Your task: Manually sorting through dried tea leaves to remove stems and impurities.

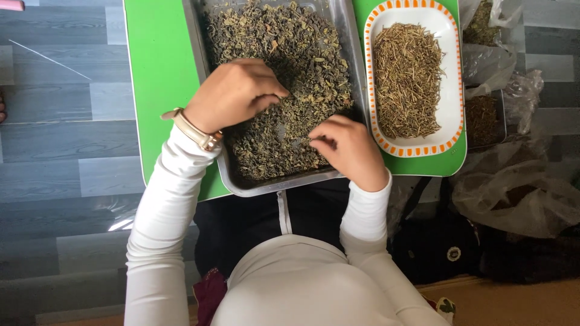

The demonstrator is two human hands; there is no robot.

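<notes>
Head view: right hand grip pinching dried leaves.

A heap of dried, curled, dark olive-green leaves fills a rectangular metal tray. The pile lies loose and uneven, thickest toward the far end, thinner near the front rim, where patches of bare metal show through between the scattered leaves.

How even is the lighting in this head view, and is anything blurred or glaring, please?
Head view: soft, even daylight; the left hand and right hand cast faint shadows on the dried leaves; mild sheen on the metal tray; focus looks sharp throughout.
</notes>
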